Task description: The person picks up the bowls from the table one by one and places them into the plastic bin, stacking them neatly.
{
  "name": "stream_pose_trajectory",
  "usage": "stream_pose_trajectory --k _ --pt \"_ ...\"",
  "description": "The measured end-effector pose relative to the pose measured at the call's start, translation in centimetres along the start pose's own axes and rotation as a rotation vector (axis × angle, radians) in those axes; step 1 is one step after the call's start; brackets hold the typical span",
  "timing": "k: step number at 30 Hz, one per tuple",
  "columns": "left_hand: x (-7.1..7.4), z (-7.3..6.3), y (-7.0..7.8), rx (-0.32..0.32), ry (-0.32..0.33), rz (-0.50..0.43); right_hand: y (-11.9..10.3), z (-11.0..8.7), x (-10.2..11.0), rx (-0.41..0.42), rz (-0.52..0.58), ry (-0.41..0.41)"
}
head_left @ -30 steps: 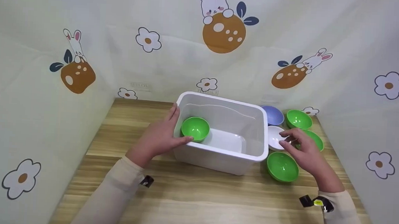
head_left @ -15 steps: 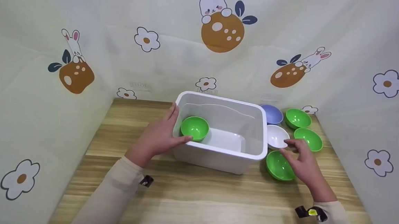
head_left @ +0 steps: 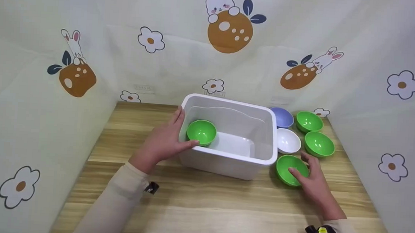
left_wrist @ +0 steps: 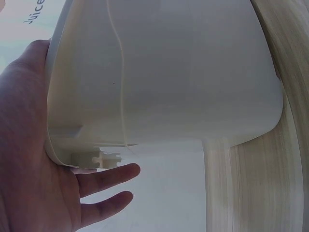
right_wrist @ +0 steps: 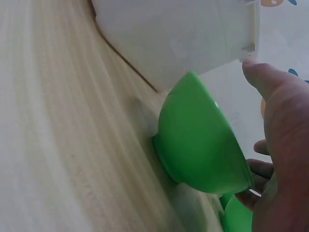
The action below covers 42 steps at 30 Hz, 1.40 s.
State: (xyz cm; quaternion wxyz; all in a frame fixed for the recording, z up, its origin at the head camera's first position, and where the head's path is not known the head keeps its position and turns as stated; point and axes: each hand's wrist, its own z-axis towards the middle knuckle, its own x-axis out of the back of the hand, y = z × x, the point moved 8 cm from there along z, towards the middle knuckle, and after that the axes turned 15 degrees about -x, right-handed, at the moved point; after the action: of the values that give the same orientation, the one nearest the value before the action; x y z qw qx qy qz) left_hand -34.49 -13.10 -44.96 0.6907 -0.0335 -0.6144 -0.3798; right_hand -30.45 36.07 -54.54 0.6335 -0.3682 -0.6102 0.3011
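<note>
My left hand point(head_left: 164, 141) rests on the left front corner of a white plastic bin point(head_left: 235, 156), its thumb lying over the front rim. In the left wrist view, two straight fingers point(left_wrist: 108, 180) reach out beneath the bin's lip. A green bowl point(head_left: 201, 130) sits inside the bin at its left end. To the bin's right, my right hand point(head_left: 314, 184) is at another green bowl point(head_left: 286, 170), thumb above its opening and fingers around its right side. The right wrist view shows the thumb apart from this bowl point(right_wrist: 200, 140), with the other fingertips right at its rim.
Behind the right hand stand a white bowl point(head_left: 288, 141), a blue-purple bowl point(head_left: 282, 117) and two green bowls, one farther back point(head_left: 309, 121) and one nearer point(head_left: 319, 144). All share a wood-grain table point(head_left: 223, 211), with printed curtains point(head_left: 174, 67) around its back and sides.
My right hand has moved from over the white bowl toward me, down to the front green bowl, its thumb and fingers spreading wider. The left hand has kept its place on the bin.
</note>
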Motion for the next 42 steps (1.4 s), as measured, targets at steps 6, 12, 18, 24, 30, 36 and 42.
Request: stream_pose_trajectory --k 6,12,18,24,30,36,42 --pt "-0.1 0.0 -0.3 -0.005 0.008 0.001 1.1 0.2 -0.6 -0.007 -0.013 -0.030" --pt "-0.2 0.1 -0.3 -0.001 -0.006 0.010 1.7 0.3 -0.6 0.055 -0.036 -0.037" --pt "-0.2 0.1 -0.2 -0.002 -0.003 0.013 2.1 0.3 -0.5 0.089 -0.026 -0.056" --pt "-0.1 0.0 0.0 -0.008 -0.002 0.017 2.2 0.2 -0.5 0.087 -0.037 -0.070" --pt "0.1 0.0 0.0 -0.011 0.003 0.014 2.3 0.1 -0.6 0.075 -0.065 -0.065" --pt "0.0 0.1 -0.1 -0.010 0.004 0.014 2.4 0.2 -0.8 0.088 -0.061 -0.066" --pt "0.1 0.1 0.0 -0.010 0.002 0.010 2.4 0.2 -0.8 0.088 -0.107 -0.065"
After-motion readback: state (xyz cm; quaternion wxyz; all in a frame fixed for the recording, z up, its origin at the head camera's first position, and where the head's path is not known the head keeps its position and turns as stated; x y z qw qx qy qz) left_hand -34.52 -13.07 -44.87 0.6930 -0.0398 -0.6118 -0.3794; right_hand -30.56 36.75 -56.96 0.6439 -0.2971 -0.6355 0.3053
